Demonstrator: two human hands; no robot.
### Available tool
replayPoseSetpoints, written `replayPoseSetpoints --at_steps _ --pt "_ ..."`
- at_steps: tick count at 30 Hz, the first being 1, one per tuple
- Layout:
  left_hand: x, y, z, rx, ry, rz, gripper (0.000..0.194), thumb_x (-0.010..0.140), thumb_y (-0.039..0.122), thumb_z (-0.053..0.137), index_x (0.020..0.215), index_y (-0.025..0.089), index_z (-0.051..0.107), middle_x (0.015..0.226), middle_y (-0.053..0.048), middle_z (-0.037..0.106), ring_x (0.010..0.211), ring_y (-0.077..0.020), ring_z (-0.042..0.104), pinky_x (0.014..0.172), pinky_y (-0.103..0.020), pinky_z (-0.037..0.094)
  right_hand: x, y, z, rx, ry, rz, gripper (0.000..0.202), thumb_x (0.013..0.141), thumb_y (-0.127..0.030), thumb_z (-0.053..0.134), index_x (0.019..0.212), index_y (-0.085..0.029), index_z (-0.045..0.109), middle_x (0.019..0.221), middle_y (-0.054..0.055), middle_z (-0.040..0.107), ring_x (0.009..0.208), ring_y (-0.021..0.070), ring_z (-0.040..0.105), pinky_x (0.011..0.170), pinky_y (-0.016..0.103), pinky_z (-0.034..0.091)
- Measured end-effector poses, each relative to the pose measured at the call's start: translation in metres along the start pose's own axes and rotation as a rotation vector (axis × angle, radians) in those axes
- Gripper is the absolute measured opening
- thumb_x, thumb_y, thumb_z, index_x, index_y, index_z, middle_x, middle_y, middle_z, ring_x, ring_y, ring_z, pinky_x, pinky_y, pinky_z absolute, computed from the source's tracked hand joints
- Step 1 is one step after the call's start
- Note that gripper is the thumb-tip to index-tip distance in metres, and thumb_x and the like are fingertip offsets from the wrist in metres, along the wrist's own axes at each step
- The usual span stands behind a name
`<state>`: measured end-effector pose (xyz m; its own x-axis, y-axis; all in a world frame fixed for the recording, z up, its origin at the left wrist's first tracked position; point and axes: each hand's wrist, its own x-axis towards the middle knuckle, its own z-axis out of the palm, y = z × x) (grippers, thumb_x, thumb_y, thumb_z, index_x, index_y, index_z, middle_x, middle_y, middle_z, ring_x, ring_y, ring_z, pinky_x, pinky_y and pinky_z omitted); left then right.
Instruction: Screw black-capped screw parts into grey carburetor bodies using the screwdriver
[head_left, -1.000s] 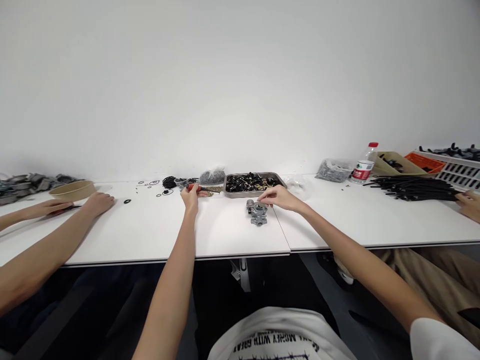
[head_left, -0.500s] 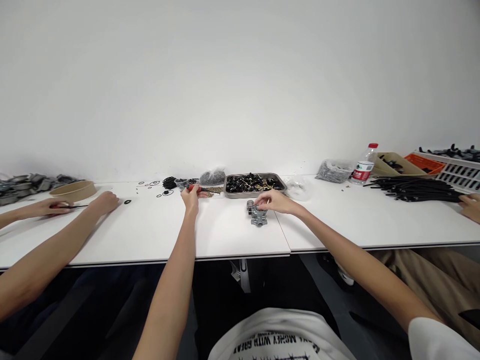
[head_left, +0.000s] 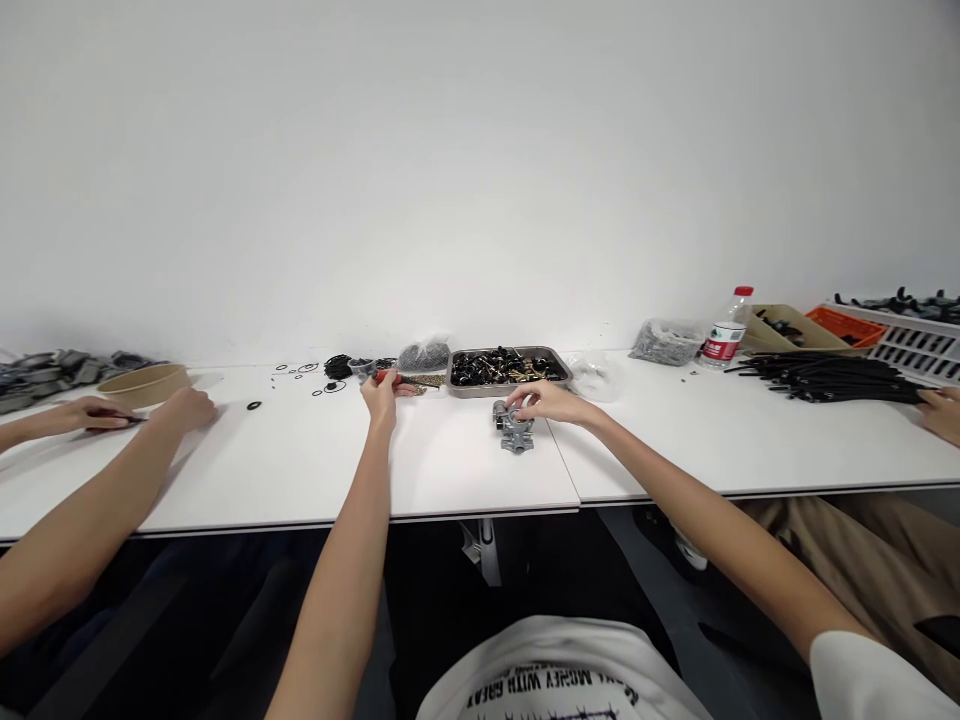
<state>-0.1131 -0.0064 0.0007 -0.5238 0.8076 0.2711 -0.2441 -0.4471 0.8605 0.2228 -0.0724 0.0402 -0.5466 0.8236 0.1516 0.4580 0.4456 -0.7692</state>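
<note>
My left hand [head_left: 381, 398] is closed round the red-and-black handle of a screwdriver [head_left: 388, 376] lying low over the table; its tip is hard to make out. Just behind it sit a small grey metal part [head_left: 361, 367] and a pile of brass pieces [head_left: 430, 380]. My right hand [head_left: 546, 402] grips the top of a grey metal carburetor body [head_left: 516, 432] with thumb and fingers, and the body rests on the white table. Behind my right hand stands a metal tray [head_left: 510, 390] filled with black and brass fittings.
Black rings [head_left: 308, 369] and a black bundle [head_left: 337, 366] lie left. Plastic bags [head_left: 424, 353], a bottle [head_left: 724, 335], black tubes [head_left: 825, 378] and a white basket [head_left: 919, 352] line the back. A co-worker's hands [head_left: 187, 408] work at left near a beige ring-shaped container [head_left: 145, 384]; another person's hand [head_left: 941, 413] touches the tubes.
My hands have barely moved, with the screwdriver and carburetor body in the same places. The co-worker's right hand at left has shifted a little leftward.
</note>
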Motion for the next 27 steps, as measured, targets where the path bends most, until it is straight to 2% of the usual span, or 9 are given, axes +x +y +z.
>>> replayPoseSetpoints --at_steps 5,8,11,13,15,17,22,25,27 --pt "-0.001 0.004 0.002 -0.041 -0.001 0.025 0.022 0.068 0.028 0.068 0.08 0.014 0.056 0.059 0.001 0.056 0.046 -0.0185 0.062 0.043 -0.029 0.05 0.0 0.001 -0.001 0.027 -0.021 0.008 0.027 0.076 -0.026 0.074 0.101 -0.019 0.076 0.101 0.006 0.068 0.082 0.0154 0.059 0.071 0.027 0.045" --pt "-0.002 0.011 0.003 -0.078 -0.005 0.056 0.023 0.068 0.03 0.069 0.08 0.014 0.057 0.062 0.0 0.059 0.046 -0.0171 0.062 0.044 -0.029 0.05 0.001 0.007 0.002 0.102 -0.015 0.011 0.031 0.08 -0.034 0.074 0.106 -0.018 0.075 0.098 0.006 0.068 0.078 0.0141 0.057 0.065 0.025 0.042" --pt "-0.004 0.019 0.005 -0.119 -0.018 0.092 0.026 0.067 0.032 0.069 0.081 0.014 0.058 0.066 -0.001 0.063 0.048 -0.0163 0.063 0.046 -0.029 0.052 0.007 0.015 0.008 0.217 0.072 0.03 0.033 0.086 -0.041 0.068 0.106 -0.016 0.074 0.096 0.007 0.068 0.075 0.0131 0.056 0.058 0.023 0.039" --pt "-0.007 0.023 0.007 -0.14 -0.04 0.109 0.026 0.068 0.033 0.069 0.081 0.014 0.058 0.067 -0.002 0.065 0.048 -0.0167 0.064 0.046 -0.029 0.052 0.014 0.019 0.013 0.301 0.167 0.065 0.03 0.087 -0.039 0.068 0.103 -0.014 0.074 0.095 0.006 0.068 0.072 0.0117 0.055 0.056 0.022 0.039" --pt "-0.01 0.026 0.012 -0.151 -0.078 0.112 0.026 0.068 0.034 0.069 0.079 0.013 0.059 0.067 -0.004 0.066 0.048 -0.0179 0.064 0.046 -0.031 0.052 0.024 0.021 0.019 0.364 0.249 0.097 0.026 0.086 -0.035 0.07 0.1 -0.014 0.074 0.095 0.006 0.069 0.069 0.0105 0.055 0.055 0.021 0.04" --pt "-0.015 0.026 0.017 -0.158 -0.147 0.097 0.025 0.069 0.033 0.071 0.078 0.013 0.06 0.067 -0.005 0.067 0.049 -0.0194 0.065 0.046 -0.032 0.052 0.035 0.021 0.024 0.399 0.278 0.106 0.022 0.084 -0.03 0.072 0.099 -0.015 0.075 0.097 0.006 0.071 0.068 0.0101 0.057 0.055 0.021 0.042" --pt "-0.03 0.024 0.031 -0.185 -0.343 0.023 0.026 0.069 0.033 0.075 0.076 0.011 0.065 0.071 -0.009 0.07 0.047 -0.0206 0.065 0.044 -0.032 0.05 0.054 0.021 0.032 0.416 0.218 0.08 0.017 0.078 -0.022 0.078 0.095 -0.017 0.078 0.093 0.006 0.074 0.074 0.0126 0.064 0.063 0.022 0.048" --pt "-0.038 0.026 0.035 -0.201 -0.389 -0.001 0.026 0.069 0.033 0.076 0.076 0.011 0.067 0.071 -0.009 0.071 0.046 -0.0205 0.065 0.043 -0.032 0.049 0.056 0.022 0.034 0.402 0.195 0.054 0.022 0.074 -0.022 0.082 0.096 -0.017 0.077 0.098 0.008 0.076 0.083 0.0155 0.068 0.073 0.024 0.052" --pt "-0.041 0.028 0.037 -0.21 -0.398 -0.002 0.025 0.068 0.033 0.077 0.074 0.011 0.067 0.071 -0.009 0.071 0.046 -0.0203 0.064 0.043 -0.032 0.05 0.055 0.023 0.035 0.389 0.221 0.062 0.031 0.072 -0.024 0.084 0.101 -0.017 0.076 0.1 0.009 0.076 0.083 0.0168 0.069 0.07 0.025 0.053"
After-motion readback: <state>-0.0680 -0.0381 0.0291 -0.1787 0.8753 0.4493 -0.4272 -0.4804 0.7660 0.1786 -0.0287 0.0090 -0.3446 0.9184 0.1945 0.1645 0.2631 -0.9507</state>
